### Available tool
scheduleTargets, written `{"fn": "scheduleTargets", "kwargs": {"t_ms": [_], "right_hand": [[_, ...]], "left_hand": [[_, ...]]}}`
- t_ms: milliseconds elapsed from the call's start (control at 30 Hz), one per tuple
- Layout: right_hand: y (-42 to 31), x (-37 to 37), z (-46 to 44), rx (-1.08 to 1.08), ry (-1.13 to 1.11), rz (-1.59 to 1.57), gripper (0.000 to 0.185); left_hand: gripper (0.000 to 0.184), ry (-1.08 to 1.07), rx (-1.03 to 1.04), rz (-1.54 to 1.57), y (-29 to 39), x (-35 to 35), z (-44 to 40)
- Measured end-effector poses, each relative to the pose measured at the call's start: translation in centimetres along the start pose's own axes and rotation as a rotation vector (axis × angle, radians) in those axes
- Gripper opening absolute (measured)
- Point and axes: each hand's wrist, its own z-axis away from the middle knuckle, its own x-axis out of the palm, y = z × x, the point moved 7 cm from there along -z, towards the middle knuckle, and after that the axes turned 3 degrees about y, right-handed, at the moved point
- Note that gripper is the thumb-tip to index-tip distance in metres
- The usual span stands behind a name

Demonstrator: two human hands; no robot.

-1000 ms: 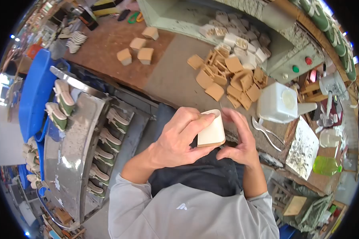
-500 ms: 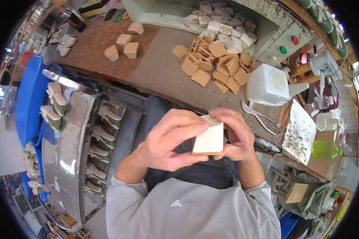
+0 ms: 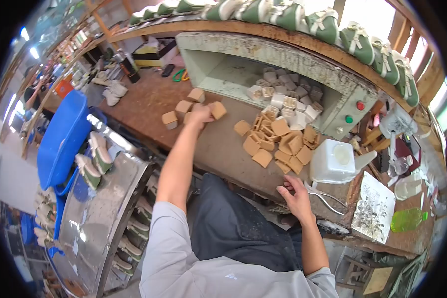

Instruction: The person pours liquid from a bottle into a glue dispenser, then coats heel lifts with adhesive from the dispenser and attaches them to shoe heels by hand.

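Note:
My left hand (image 3: 201,115) reaches far over the bench, its fingers closed on a shoe heel (image 3: 217,110) with a tan face. Beside it stand several more heels, among them one heel (image 3: 169,119) with a pale body under its tan top; my hand partly covers another. My right hand (image 3: 298,199) is at the bench's front edge with fingers apart and nothing in it. Close by lies a pale-handled pair of pliers (image 3: 328,198). A pile of tan heel pieces (image 3: 280,126) sits between my hands and the pale green machine box (image 3: 278,59).
White heel blocks (image 3: 299,119) spill from the box opening. A white plastic container (image 3: 328,161) stands at right, near a stained white board (image 3: 374,206) and a green bottle (image 3: 408,220). Green shoes (image 3: 287,16) line the shelf above. A metal rack (image 3: 97,208) stands at left.
Both hands held a heel over my lap before. My left hand has carried it forward and left to the group on the bench; my right hand has let go and moved to the bench edge.

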Motion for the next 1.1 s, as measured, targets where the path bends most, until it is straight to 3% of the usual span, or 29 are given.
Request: {"fn": "scheduleTargets", "kwargs": {"t_ms": [100,167,200,300,367,433,467,600,633,700,833,933,1000,1033,1067,1100], "right_hand": [[-0.3,-1.0,-0.9,0.018,0.089,0.132,0.042],[-1.2,-1.5,-2.3,0.073,0.151,0.228,0.040],[-1.6,-1.5,-3.3,-0.075,0.247,0.307,0.035],[-5.8,-0.7,-8.5,-0.298,0.351,0.597,0.032],[-6.0,0.2,-12.4,-0.343,0.300,0.782,0.034],[-5.7,0.8,-15.6,-0.364,0.187,0.852,0.036],[-5.1,0.9,-16.6,-0.348,0.094,0.830,0.037],[-4.9,1.0,-18.2,-0.341,-0.121,0.716,0.037],[-5.7,0.5,-18.2,-0.396,-0.038,0.712,0.037],[-7.2,-0.2,-16.7,-0.501,0.126,0.693,0.036],[-9.0,-2.2,-11.2,-0.473,0.149,0.741,0.032],[-6.8,-2.8,-4.9,-0.387,0.101,0.794,0.030],[-3.9,-2.9,-1.1,-0.306,0.026,0.811,0.033],[-2.5,-3.2,0.3,-0.265,0.019,0.797,0.034],[-1.1,-3.4,1.2,-0.226,0.015,0.781,0.035],[-0.2,-3.7,1.9,-0.189,0.018,0.764,0.036]], "left_hand": [[0.044,0.087,-0.013,-0.436,1.5,-1.2,-1.9],[0.045,0.301,0.256,-0.746,3.9,0.1,0.0],[0.045,0.420,0.396,-0.892,5.3,0.5,1.8],[0.045,0.293,0.621,-0.840,9.6,6.3,7.9],[0.040,0.120,0.740,-0.609,8.4,10.2,6.0],[0.037,0.029,0.738,-0.456,8.7,12.9,5.8],[0.042,-0.094,0.574,-0.475,9.4,13.8,5.6],[0.055,0.102,0.565,-0.568,11.5,14.8,3.6],[0.057,0.086,0.572,-0.585,11.3,15.2,2.3],[0.063,0.053,0.583,-0.628,10.4,15.8,-0.7],[0.063,-0.129,0.719,-0.623,7.7,17.4,-5.8],[0.060,-0.068,0.725,-0.563,8.6,15.7,-4.0],[0.062,0.014,0.715,-0.406,10.2,12.7,0.1],[0.064,-0.128,0.525,-0.203,10.4,11.9,2.0],[0.063,-0.236,0.510,0.069,9.6,11.4,3.7],[0.061,-0.311,0.488,0.057,10.5,10.4,7.7]]}}
